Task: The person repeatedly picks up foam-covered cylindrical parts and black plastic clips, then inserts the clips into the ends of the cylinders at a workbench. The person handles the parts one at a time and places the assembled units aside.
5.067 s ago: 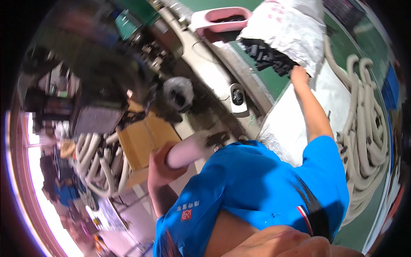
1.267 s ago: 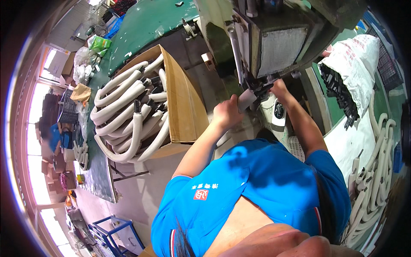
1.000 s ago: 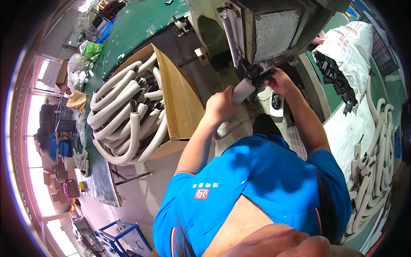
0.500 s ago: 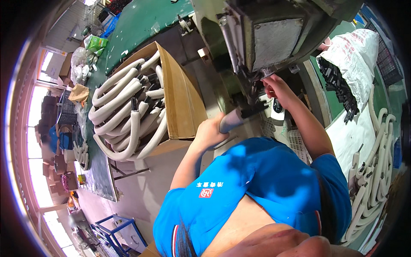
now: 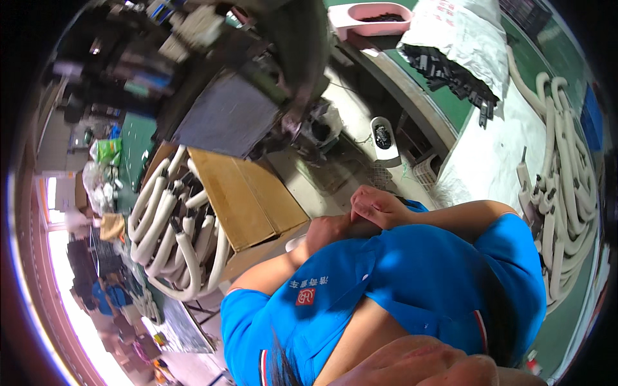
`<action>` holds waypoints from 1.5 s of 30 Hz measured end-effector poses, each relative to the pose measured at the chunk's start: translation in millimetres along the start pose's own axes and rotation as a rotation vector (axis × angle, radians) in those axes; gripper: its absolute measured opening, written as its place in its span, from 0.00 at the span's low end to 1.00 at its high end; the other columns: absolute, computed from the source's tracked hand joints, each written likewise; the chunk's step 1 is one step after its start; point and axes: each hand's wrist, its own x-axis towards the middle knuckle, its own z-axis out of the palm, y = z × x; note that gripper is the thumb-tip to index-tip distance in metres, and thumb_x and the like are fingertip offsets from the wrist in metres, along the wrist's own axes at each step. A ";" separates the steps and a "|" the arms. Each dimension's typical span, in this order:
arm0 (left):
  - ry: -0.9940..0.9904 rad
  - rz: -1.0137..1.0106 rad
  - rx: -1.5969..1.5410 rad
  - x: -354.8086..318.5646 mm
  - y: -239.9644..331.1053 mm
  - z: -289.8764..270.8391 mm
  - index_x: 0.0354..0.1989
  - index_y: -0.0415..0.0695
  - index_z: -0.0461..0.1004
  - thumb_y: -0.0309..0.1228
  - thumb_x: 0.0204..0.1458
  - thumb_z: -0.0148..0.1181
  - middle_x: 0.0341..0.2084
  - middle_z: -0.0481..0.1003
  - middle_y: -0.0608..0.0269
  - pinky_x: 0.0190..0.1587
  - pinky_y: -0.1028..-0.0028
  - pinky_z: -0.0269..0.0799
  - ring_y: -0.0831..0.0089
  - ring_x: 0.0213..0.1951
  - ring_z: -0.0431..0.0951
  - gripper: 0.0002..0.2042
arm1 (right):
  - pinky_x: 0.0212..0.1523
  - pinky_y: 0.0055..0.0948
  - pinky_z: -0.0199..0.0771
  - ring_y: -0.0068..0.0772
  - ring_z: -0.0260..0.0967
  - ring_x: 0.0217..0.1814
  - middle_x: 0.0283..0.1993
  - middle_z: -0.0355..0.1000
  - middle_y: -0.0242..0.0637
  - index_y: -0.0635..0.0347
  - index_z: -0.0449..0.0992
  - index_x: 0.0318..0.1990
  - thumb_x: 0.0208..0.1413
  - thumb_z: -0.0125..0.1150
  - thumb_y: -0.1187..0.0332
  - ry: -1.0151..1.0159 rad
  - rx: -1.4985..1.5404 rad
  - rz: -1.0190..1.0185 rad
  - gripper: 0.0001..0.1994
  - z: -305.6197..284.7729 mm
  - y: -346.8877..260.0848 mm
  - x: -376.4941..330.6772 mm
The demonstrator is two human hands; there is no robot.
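- Head view: two bare hands, the left hand (image 5: pixel 327 233) and the right hand (image 5: pixel 378 207), meet in front of one blue shirt (image 5: pixel 412 276).
- Left hand: fingers curled in. Shadow and the other hand cover its grip, so whether it has hold of anything cannot be told.
- Right hand: half closed, fingers bent toward the left hand and seeming to touch it; anything inside is hidden.
- One pale rounded end (image 5: pixel 296 242) peeks out just beside the left wrist; what it belongs to cannot be told.
- One cardboard box (image 5: pixel 248 199), left of the left hand and near it, holds more than five pale tubes (image 5: pixel 187 252); overlap prevents an exact count. They are thick, off-white, bent in curves, several with black tips.
- One second pile of tubes (image 5: pixel 559 219), too tangled to count, lies well to the right of the right hand, with the same pale colour and black tips.
- Beyond the right hand: one white tray (image 5: pixel 385 154) with black bits, one pink scoop (image 5: pixel 386 29), and one white sack (image 5: pixel 460 38) spilling many black pieces (image 5: pixel 450 77).
- Beyond the left hand: one dark machine with one grey panel (image 5: pixel 226 116).
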 end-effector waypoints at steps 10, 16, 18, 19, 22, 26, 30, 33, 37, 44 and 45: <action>0.812 -0.313 -0.460 29.7 -4.4 1.5 0.37 0.44 0.69 0.18 0.38 0.59 0.24 0.73 0.57 0.29 0.69 0.71 0.64 0.26 0.75 0.15 | 0.50 0.30 0.63 0.30 0.63 0.47 0.42 0.67 0.38 0.63 0.66 0.45 0.58 0.54 0.60 0.920 -0.047 0.106 0.16 -117.4 73.7 -10.7; 1.109 -0.359 -1.678 -21.1 -73.4 11.6 0.38 0.45 0.64 0.26 0.42 0.54 0.22 0.65 0.65 0.32 0.68 0.66 0.73 0.25 0.66 0.13 | 0.54 0.42 0.65 0.42 0.61 0.57 0.56 0.62 0.44 0.59 0.60 0.57 0.51 0.60 0.49 0.553 0.922 0.415 0.32 -135.0 107.3 -66.0; 1.095 -0.421 -1.811 -23.3 -90.9 31.9 0.39 0.45 0.63 0.28 0.42 0.55 0.23 0.66 0.63 0.33 0.67 0.67 0.71 0.26 0.66 0.14 | 0.56 0.46 0.64 0.41 0.68 0.47 0.42 0.69 0.40 0.59 0.61 0.54 0.49 0.62 0.51 0.303 1.360 0.218 0.30 -123.1 79.9 -53.2; 1.158 -0.681 -1.677 -15.3 -90.0 41.2 0.45 0.42 0.64 0.29 0.43 0.57 0.29 0.69 0.60 0.36 0.67 0.67 0.68 0.29 0.69 0.19 | 0.55 0.44 0.64 0.40 0.68 0.45 0.40 0.68 0.39 0.59 0.63 0.51 0.48 0.63 0.54 0.214 1.418 0.107 0.27 -116.3 84.0 -46.0; 0.768 -0.943 -0.570 -1.5 -135.2 95.5 0.57 0.37 0.58 0.30 0.45 0.59 0.45 0.68 0.54 0.45 0.66 0.67 0.66 0.44 0.69 0.29 | 0.52 0.40 0.65 0.35 0.67 0.41 0.33 0.66 0.36 0.58 0.67 0.42 0.44 0.65 0.62 -0.012 1.325 0.046 0.19 -98.3 71.7 -26.9; 0.426 -0.015 -1.016 117.6 6.8 37.7 0.65 0.43 0.41 0.43 0.47 0.63 0.57 0.60 0.50 0.58 0.62 0.58 0.58 0.56 0.64 0.43 | 0.48 0.29 0.65 0.30 0.66 0.45 0.38 0.69 0.38 0.60 0.67 0.44 0.44 0.65 0.67 -0.119 0.893 0.162 0.20 -78.2 70.9 -27.1; 0.123 -0.130 -0.848 161.6 64.2 13.6 0.62 0.42 0.46 0.32 0.45 0.65 0.40 0.70 0.54 0.44 0.68 0.70 0.68 0.41 0.73 0.39 | 0.53 0.30 0.63 0.34 0.63 0.52 0.50 0.64 0.42 0.63 0.63 0.54 0.46 0.66 0.64 -0.120 0.505 0.067 0.28 -82.6 66.0 -37.1; 0.217 -0.181 -0.801 154.6 38.6 36.0 0.52 0.39 0.60 0.27 0.43 0.65 0.32 0.72 0.63 0.37 0.74 0.70 0.77 0.35 0.72 0.27 | 0.51 0.41 0.63 0.49 0.62 0.52 0.47 0.65 0.50 0.64 0.72 0.42 0.32 0.67 0.70 0.079 -0.512 0.046 0.23 -171.6 91.1 -41.6; 0.119 -0.228 -0.619 139.0 32.3 43.1 0.44 0.39 0.67 0.27 0.39 0.65 0.29 0.73 0.64 0.36 0.75 0.70 0.79 0.32 0.72 0.21 | 0.40 0.40 0.68 0.47 0.62 0.41 0.38 0.64 0.46 0.59 0.71 0.39 0.48 0.49 0.74 0.752 -1.414 0.408 0.10 -318.9 172.0 -86.8; 0.348 -0.223 -0.401 125.3 46.4 29.2 0.38 0.40 0.69 0.29 0.36 0.62 0.25 0.74 0.48 0.33 0.67 0.70 0.57 0.30 0.78 0.17 | 0.37 0.50 0.71 0.57 0.71 0.41 0.38 0.71 0.57 0.65 0.58 0.47 0.54 0.54 0.57 0.885 -1.124 0.884 0.22 -355.5 203.3 -107.4; 0.332 -0.242 -0.381 122.5 50.3 21.6 0.37 0.41 0.69 0.29 0.36 0.62 0.23 0.73 0.48 0.32 0.66 0.70 0.54 0.29 0.77 0.17 | 0.38 0.51 0.71 0.56 0.72 0.41 0.37 0.71 0.56 0.65 0.58 0.47 0.54 0.54 0.58 0.923 -1.047 0.882 0.22 -361.5 218.6 -110.7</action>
